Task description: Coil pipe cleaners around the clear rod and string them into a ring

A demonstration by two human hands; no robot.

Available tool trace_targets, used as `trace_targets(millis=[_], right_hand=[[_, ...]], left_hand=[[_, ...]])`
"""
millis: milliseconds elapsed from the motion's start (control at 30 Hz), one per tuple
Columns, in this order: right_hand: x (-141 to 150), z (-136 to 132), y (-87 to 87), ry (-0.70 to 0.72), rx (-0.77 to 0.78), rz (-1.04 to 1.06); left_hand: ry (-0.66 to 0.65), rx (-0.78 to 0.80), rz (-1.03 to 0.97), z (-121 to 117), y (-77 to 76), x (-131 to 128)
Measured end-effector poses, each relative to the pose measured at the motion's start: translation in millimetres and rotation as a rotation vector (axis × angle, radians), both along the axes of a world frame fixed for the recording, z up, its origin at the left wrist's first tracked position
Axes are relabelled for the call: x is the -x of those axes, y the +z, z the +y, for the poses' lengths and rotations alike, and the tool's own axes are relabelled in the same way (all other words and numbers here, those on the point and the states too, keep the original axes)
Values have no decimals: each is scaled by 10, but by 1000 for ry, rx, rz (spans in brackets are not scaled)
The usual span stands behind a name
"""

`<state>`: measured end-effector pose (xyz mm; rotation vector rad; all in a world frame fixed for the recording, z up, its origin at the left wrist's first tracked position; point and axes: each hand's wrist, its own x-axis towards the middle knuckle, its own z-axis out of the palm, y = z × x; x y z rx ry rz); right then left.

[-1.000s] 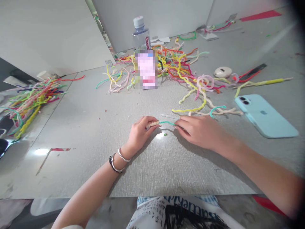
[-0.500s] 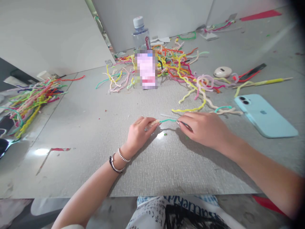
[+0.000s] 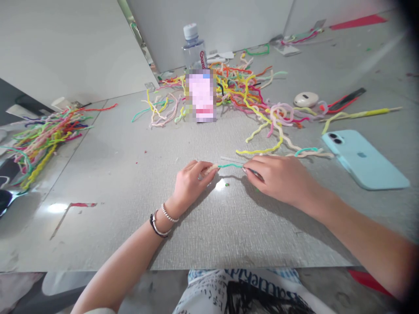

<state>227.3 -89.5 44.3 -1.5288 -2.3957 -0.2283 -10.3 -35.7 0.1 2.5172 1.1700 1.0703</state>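
My left hand [image 3: 193, 183] pinches a cream-coloured twisted piece of yarn [image 3: 213, 167], most of it hidden by the fingers. From its end a thin turquoise strand [image 3: 230, 165] runs across to my right hand [image 3: 273, 176], whose thumb and fingers are closed on it. The strand hangs nearly level between the two hands, slightly wavy, just above the grey table. Just beyond it a thin straight needle-like rod [image 3: 231, 160] reaches left from near the right fingers; I cannot tell whether it is held. A tiny green bit [image 3: 227, 185] lies below the strand.
A heap of coloured yarn pieces [image 3: 252, 93] spreads behind my hands, with an upright phone [image 3: 201, 96] and a water bottle [image 3: 194, 50] there. To the right lie a light blue phone [image 3: 365, 159] and a white oval case [image 3: 306, 99]. Another yarn bundle [image 3: 54, 135] lies left.
Both hands keep their grip, with the turquoise strand still stretched between them. Only a very slight shift of the hands and the view shows.
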Motion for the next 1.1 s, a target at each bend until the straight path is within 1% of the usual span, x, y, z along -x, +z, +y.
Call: trace_targets(millis=[233,367,533,633,733,867,933,1000,1100], right_hand=[[15,-2,-12,87,25,3],[36,-22,-17,141,34,26],[49,-50,17,197,-11,72],[56,-66,40,221,-20,66],[61,-69,33,175,5,48],[51,-32,-24,-23,30,-8],[44,-10,-49,-66,55,-3],[47,1,-61,-34,108,45],[72,-4,-62,92,197,125]], left_hand=[[-13,132,-83,-8,19,-22],[-7,125,-92,-9,31,-28],[-61,89,-46,-3,10,-8],[-81,78,-32,0,2,-2],[-77,87,-45,1,9,-4],[-86,92,-69,-14,30,-15],[-128,82,-57,-39,43,-23],[-191,67,-33,-73,55,-33],[-252,41,-5,-122,71,-46]])
